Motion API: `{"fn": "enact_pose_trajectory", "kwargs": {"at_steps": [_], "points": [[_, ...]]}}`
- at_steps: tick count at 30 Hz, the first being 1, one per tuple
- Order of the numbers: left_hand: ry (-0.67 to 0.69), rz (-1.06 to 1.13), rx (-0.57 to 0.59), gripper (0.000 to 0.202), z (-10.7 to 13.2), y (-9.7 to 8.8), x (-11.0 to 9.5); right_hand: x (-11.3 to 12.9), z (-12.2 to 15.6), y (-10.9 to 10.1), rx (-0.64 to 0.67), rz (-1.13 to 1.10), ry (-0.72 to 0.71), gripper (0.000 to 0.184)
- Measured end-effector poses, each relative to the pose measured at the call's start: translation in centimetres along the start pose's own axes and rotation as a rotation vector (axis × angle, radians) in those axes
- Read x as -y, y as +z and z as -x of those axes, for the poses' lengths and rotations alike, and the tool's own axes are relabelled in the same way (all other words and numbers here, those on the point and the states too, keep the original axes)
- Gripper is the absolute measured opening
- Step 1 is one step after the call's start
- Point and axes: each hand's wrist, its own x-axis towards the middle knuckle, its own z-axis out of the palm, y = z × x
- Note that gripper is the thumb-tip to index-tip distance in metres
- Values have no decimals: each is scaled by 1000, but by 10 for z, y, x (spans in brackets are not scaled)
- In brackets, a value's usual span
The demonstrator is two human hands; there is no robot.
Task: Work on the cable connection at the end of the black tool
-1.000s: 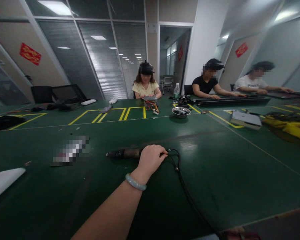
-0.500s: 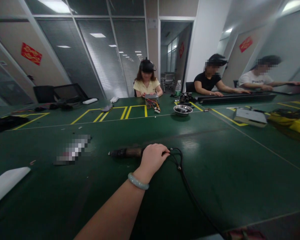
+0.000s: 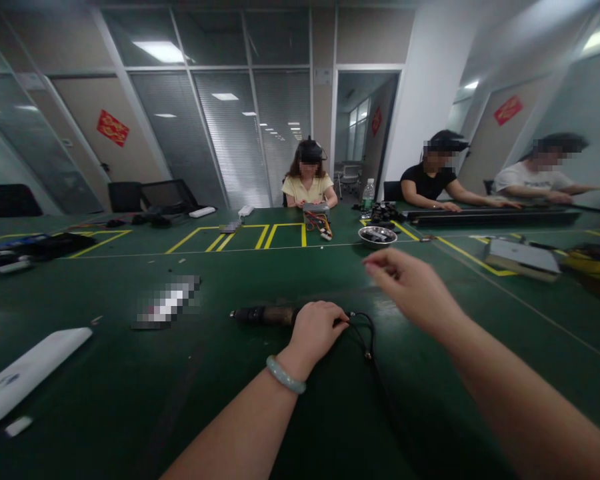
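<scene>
My left hand [image 3: 316, 329], with a pale green bangle at the wrist, is closed over the rear end of a dark cylindrical corded tool [image 3: 265, 315] that lies on the green table [image 3: 130, 400]. The tool's black cable [image 3: 367, 337] loops off to the right of the hand. My right hand [image 3: 410, 283] is raised above the table to the right of the tool. It is blurred by motion, its fingers curled loosely and pointing left, and nothing shows in it.
A white flat device [image 3: 27, 373] lies at the near left. A metal bowl [image 3: 377, 236] and a water bottle [image 3: 367, 195] stand at the far side. Three people sit across the table. Yellow lines mark the table top. A grey box [image 3: 523, 257] lies at right.
My right arm has come into view from the right and now reaches out over the table. The left hand stays on the tool. The view has tilted a little.
</scene>
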Motion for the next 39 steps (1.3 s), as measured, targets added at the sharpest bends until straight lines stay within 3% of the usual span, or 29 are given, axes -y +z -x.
{"fn": "enact_pose_trajectory", "kwargs": {"at_steps": [5,9,17,32,39], "points": [[-10,-29,-1,7,0,0,-1,-34,7,46,397,143,136,23],[-18,-19,-19,7,-1,3,-1,-57,17,61,501,125,141,21],[-37,2,-27,6,-1,4,-2,-66,27,74,472,-104,184,17],[-43,-7,28,9,-3,2,-1,-68,28,81,418,-108,202,15],[-127,-29,17,21,-2,1,-3,-69,28,85,399,-120,205,14]]}}
